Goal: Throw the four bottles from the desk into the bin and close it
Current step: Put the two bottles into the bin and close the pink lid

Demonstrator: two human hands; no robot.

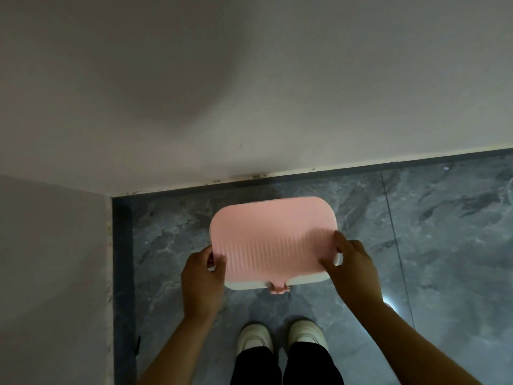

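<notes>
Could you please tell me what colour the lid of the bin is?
The lid is pale pink, ribbed near the front; the head view shows it.

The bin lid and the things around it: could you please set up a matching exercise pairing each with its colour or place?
Things:
1. bin lid
2. bin body
3. left hand
4. shoes

Descriptions:
A. white, below the lid
B. pink, ribbed
C. pale, on the grey floor
D. gripping the lid's left edge

Pairs: 1-B, 2-A, 3-D, 4-C
</notes>
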